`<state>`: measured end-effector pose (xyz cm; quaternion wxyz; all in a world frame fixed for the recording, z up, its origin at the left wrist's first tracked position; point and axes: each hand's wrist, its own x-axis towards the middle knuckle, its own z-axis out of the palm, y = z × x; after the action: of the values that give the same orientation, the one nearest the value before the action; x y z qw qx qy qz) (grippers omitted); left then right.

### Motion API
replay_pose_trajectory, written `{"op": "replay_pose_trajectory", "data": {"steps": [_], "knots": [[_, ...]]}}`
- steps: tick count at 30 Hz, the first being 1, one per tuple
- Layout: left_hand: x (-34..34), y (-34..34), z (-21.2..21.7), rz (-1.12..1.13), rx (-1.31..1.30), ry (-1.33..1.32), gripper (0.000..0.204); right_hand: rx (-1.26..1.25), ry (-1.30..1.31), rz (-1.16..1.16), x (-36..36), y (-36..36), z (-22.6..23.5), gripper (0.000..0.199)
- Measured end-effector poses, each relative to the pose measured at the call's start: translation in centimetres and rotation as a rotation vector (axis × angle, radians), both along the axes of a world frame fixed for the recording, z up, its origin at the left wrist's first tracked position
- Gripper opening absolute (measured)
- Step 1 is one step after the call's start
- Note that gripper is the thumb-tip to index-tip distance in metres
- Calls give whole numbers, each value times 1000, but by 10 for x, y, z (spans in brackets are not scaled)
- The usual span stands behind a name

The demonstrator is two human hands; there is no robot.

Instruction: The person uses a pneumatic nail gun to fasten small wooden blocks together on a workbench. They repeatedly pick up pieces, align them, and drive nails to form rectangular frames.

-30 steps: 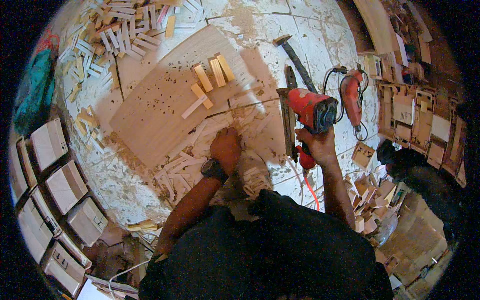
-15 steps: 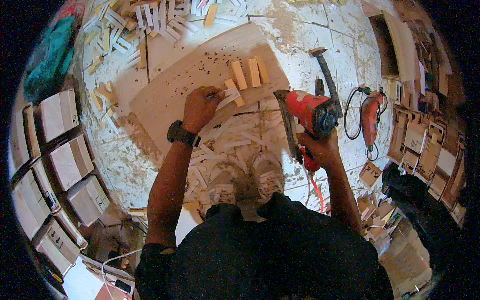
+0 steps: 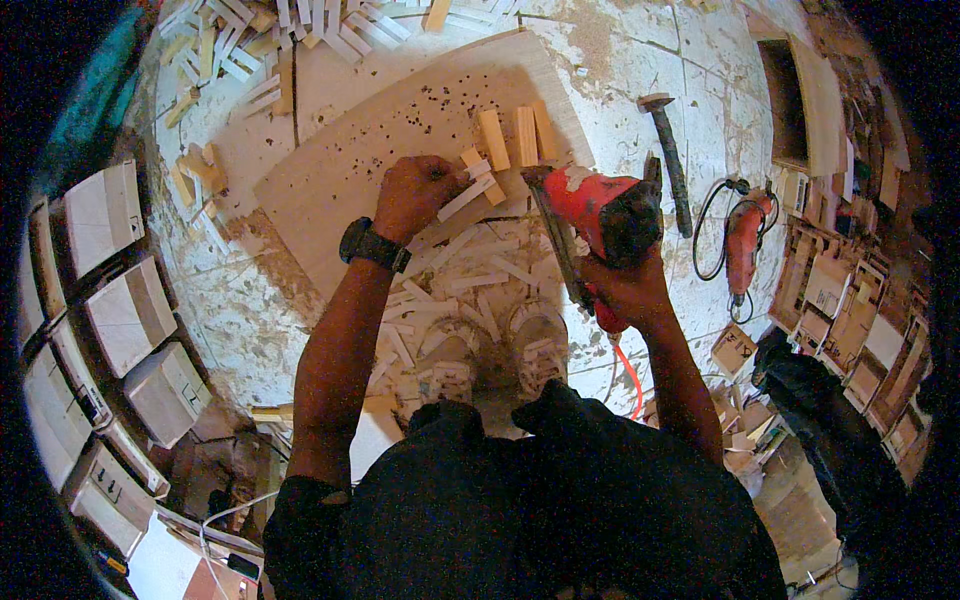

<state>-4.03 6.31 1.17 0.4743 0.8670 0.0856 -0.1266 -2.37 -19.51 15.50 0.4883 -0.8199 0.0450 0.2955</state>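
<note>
My left hand point(image 3: 415, 195) is closed, fingertips pinching a pale thin wood strip point(image 3: 462, 200). That strip lies across a short yellowish wood block point(image 3: 496, 195) on a wide brown board point(image 3: 335, 200). My right hand point(image 3: 632, 288) is wrapped round the handle of a red and black nail gun point(image 3: 585, 200), with an orange hose point(image 3: 630, 372) trailing from its lower end. The gun's nose is close to the blocks, just right of the strip, and I cannot tell whether it touches anything. Several similar blocks point(image 3: 493, 140) lie side by side beyond the strip.
A hammer point(image 3: 668, 160) and a corded red power tool point(image 3: 742, 250) lie on the tiled floor at right. Joined wood pieces point(image 3: 330, 25) are heaped at the far left. Loose strips point(image 3: 480, 282) lie by my shoes point(image 3: 447, 360). Stacked cartons point(image 3: 130, 315) line the left.
The nail gun in my right hand has moved left, nearer the blocks and away from the hammer. My left hand and the strip have shifted slightly right, and the strip now sits across the block.
</note>
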Motion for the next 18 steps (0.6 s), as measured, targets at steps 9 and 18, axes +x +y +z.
{"op": "replay_pose_trajectory", "data": {"steps": [9,18], "knots": [[-6,4,-4,-52,-45,-94,32,-120,-12,98,6,8,-4,42],[-7,6,7,-5,-210,217,29,-208,-22,191,10,26,3,43]]}}
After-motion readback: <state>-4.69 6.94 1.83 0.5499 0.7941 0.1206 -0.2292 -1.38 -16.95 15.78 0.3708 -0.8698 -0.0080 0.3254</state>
